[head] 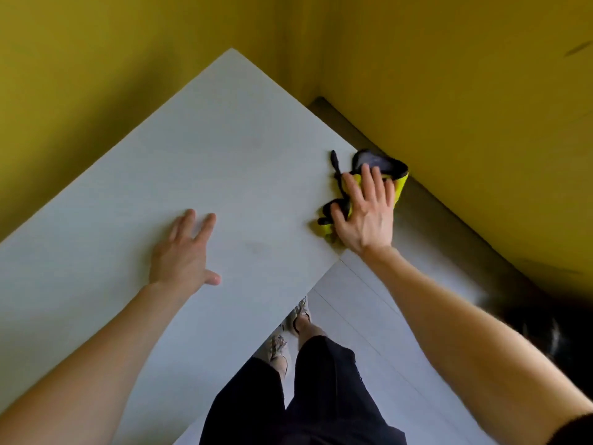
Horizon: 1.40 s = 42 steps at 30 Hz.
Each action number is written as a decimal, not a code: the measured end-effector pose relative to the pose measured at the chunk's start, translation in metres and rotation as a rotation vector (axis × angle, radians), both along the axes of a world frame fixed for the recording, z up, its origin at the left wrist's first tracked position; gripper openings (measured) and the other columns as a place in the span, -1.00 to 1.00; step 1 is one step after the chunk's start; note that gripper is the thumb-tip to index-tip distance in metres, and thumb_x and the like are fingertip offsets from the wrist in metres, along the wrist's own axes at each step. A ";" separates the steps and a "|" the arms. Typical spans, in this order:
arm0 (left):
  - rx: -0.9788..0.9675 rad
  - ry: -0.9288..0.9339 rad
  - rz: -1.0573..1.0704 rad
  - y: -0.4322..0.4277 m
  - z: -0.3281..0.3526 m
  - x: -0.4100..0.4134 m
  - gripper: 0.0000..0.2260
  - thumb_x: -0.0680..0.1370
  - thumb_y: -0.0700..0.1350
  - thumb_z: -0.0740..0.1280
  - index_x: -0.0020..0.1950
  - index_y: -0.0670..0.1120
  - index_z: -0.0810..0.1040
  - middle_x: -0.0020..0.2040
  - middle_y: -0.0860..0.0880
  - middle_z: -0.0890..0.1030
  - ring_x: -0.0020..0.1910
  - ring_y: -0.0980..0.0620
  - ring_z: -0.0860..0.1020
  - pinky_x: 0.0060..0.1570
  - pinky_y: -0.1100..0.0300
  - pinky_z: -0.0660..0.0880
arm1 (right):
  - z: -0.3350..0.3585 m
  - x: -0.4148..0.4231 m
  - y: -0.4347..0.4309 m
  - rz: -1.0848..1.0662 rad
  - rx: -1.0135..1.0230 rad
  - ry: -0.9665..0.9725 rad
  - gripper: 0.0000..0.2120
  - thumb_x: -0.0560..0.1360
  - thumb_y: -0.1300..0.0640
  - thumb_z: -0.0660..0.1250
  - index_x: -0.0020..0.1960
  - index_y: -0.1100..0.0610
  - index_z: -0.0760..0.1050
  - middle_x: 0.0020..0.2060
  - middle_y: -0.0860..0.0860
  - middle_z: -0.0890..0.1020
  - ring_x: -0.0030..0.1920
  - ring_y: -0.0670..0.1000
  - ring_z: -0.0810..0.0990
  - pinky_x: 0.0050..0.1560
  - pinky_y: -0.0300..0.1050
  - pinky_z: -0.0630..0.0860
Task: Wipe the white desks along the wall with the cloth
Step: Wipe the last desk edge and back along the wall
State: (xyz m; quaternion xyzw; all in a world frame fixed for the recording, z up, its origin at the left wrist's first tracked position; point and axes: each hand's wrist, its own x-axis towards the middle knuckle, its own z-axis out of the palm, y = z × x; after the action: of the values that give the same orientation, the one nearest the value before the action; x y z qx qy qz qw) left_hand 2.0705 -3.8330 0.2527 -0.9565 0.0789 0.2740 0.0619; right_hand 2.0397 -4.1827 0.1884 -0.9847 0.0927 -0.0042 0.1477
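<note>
A white desk (199, 162) fills the middle of the view, its far corner pushed into the yellow walls. At its right edge lies a yellow cloth with black trim (378, 168), bunched up and partly hanging past the edge. My right hand (365, 210) presses flat on the cloth with straight, spread fingers. My left hand (183, 255) rests flat on the bare desk top, fingers straight, about a hand's width from the near edge. Most of the cloth is hidden under my right hand.
Yellow walls (465, 107) meet in a corner behind the desk. A dark skirting strip (449, 226) runs along the right wall. Pale floor tiles (359, 316) and my legs and sandalled feet (298, 319) show below the desk's near corner.
</note>
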 end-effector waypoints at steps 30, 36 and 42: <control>-1.062 0.498 0.848 -0.056 0.002 -0.068 -0.43 0.30 0.10 0.76 0.13 -0.06 0.58 0.03 0.02 0.71 0.08 -0.06 0.67 -0.11 0.18 0.51 | 0.122 -0.054 0.100 -0.096 0.591 0.411 -0.86 0.54 0.02 0.53 0.01 0.03 0.60 -0.12 -0.05 0.67 -0.09 0.01 0.61 -0.13 -0.07 0.52; -1.615 0.642 1.212 -0.111 0.023 -0.016 -0.29 0.37 -0.17 0.67 0.45 -0.10 0.45 0.15 -0.09 0.75 0.07 -0.06 0.72 0.11 0.05 0.55 | 0.170 -0.024 0.019 -0.164 0.826 0.172 -0.30 0.59 0.14 0.55 0.56 -0.28 0.31 0.05 -0.12 0.67 0.07 0.03 0.71 -0.01 0.01 0.67; -1.561 0.344 1.104 -0.170 0.049 0.052 -0.35 0.52 -0.36 0.56 0.51 0.04 0.45 0.22 -0.20 0.75 0.21 -0.16 0.74 0.28 -0.10 0.62 | 0.159 0.030 -0.067 -0.020 0.480 0.142 -0.51 0.57 0.09 0.55 0.44 -0.22 0.57 0.10 -0.08 0.72 -0.01 -0.06 0.68 0.07 -0.04 0.62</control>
State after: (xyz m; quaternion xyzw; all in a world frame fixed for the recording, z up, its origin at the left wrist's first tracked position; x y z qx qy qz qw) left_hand 2.1225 -4.0030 0.3015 -0.5775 -0.2136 0.2710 -0.7399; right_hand 2.0694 -4.2497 0.3477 -0.9182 0.1107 0.0859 0.3704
